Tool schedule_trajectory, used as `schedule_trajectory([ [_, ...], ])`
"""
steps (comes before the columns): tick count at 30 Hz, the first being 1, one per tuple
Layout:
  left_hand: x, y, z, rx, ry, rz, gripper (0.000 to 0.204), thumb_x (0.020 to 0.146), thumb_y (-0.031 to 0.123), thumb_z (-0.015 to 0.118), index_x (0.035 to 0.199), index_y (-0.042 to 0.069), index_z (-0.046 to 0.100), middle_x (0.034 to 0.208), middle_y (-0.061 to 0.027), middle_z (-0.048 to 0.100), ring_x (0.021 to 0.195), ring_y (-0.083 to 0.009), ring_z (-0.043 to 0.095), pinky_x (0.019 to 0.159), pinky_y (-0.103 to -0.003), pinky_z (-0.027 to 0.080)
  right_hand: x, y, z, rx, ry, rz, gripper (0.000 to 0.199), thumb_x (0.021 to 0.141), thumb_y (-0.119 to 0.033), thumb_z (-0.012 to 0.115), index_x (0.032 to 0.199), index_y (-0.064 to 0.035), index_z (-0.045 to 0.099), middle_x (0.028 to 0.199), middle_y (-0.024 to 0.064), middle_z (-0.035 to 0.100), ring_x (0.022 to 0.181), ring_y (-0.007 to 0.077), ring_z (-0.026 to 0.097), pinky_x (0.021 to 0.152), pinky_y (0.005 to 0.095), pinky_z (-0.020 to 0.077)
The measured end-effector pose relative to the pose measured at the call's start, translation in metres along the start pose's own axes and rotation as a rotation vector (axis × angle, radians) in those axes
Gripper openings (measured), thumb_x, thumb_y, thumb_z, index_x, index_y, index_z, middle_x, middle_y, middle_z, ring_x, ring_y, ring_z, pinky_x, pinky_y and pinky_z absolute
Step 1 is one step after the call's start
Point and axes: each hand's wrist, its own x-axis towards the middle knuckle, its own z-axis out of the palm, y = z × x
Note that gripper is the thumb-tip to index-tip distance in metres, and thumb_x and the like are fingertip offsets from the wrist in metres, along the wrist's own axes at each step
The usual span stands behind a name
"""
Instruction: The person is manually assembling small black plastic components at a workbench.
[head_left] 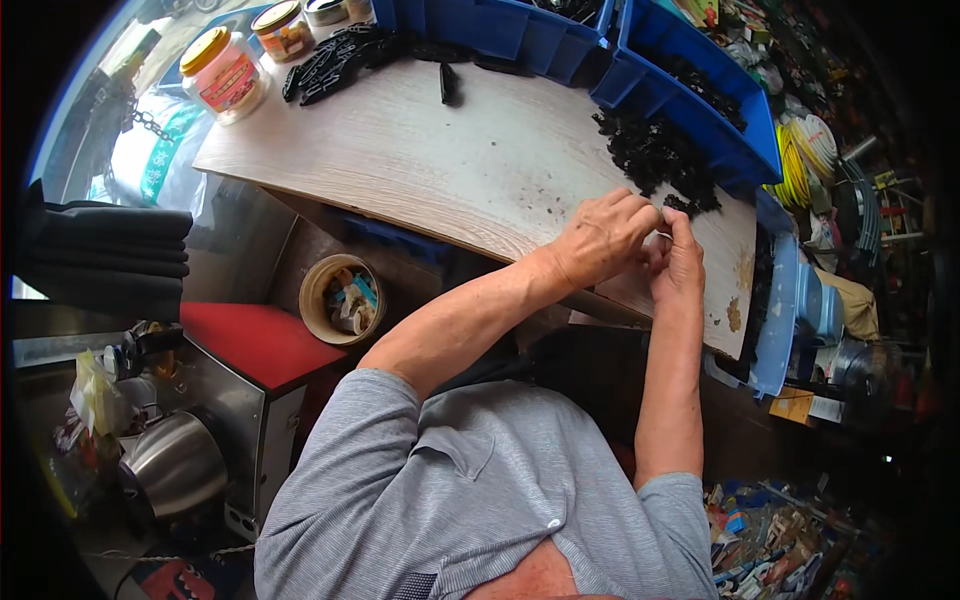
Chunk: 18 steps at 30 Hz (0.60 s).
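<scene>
Over the right part of the pale wood-grain table (pixel 400 140), my two hands meet, fingertips close together. My left hand (pixel 608 240) is closed, its fingers curled inward in a pinch. Thumb and fingers of my right hand (pixel 678 262) are also pinched, right beside it. Whatever sits between the fingertips is too small and too covered to name. Just beyond the hands lies a loose pile of small black parts (pixel 650 150), some of it close to my right fingertips. At the far left of the tabletop rests a heap of larger black pieces (pixel 345 62), one lone black piece (pixel 448 83) nearby.
Blue plastic bins (pixel 690 95) holding black parts line the table's far edge. A jar with a yellow lid (pixel 222 75) stands at the left corner. Below the table are a round waste bin (pixel 342 300) and a red-topped cabinet (pixel 250 345). A light-blue crate (pixel 778 300) adjoins the right edge.
</scene>
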Motion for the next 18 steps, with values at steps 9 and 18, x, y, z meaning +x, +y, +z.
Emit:
schedule_trajectory([
  [9,0.005,-0.027,0.005,-0.917,0.093,-0.779,0.011,0.079,-0.001,0.069,0.087,-0.001,0.062,0.073,-0.0064,0.066,0.063,-0.0149,0.063,0.059,-0.028,0.053,-0.003,0.008,-0.003,0.005,-0.086,-0.078,0.030,0.085,-0.037,0.071,0.076,-0.0119,0.056,0.044,0.0025,0.041,0.040,0.0207,0.048,0.060,0.0513,0.0583],
  [18,-0.001,-0.023,0.003,-0.450,0.215,-0.541,0.011,0.083,-0.002,0.070,0.091,-0.001,0.062,0.081,-0.0087,0.069,0.072,-0.0123,0.066,0.066,-0.027,0.055,-0.018,-0.002,0.014,-0.019,0.004,0.001,0.040,0.086,-0.034,0.074,0.112,-0.0061,0.064,0.048,0.0018,0.045,0.044,0.0219,0.054,0.052,0.0439,0.0559],
])
